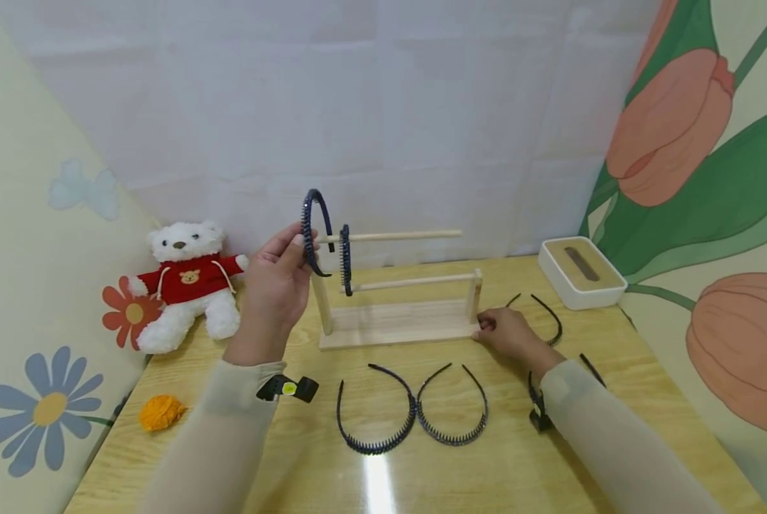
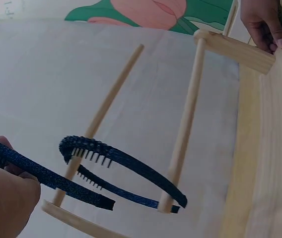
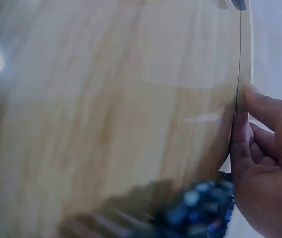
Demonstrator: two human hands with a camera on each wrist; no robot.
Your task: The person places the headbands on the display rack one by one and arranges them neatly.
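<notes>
At the left end of a wooden rack (image 1: 396, 327), my left hand (image 1: 270, 289) pinches a dark toothed headband (image 1: 307, 225) beside the upper rod (image 1: 409, 235). Whether that rod passes inside the held headband I cannot tell. Another dark headband (image 2: 136, 166) hangs just right of it, over the upper rod and reaching down to the lower rod (image 2: 188, 111). My right hand (image 1: 508, 332) grips the right end of the rack's base, thumb on top in the right wrist view. Two more headbands, a left one (image 1: 373, 448) and a right one (image 1: 452, 440), lie touching in front.
More headbands lie on the right: one (image 1: 558, 330) behind my right hand, another (image 1: 592, 370) partly hidden by my forearm. A white box (image 1: 582, 293) stands back right. On the left are a teddy bear (image 1: 193, 278) and an orange yarn ball (image 1: 162, 412).
</notes>
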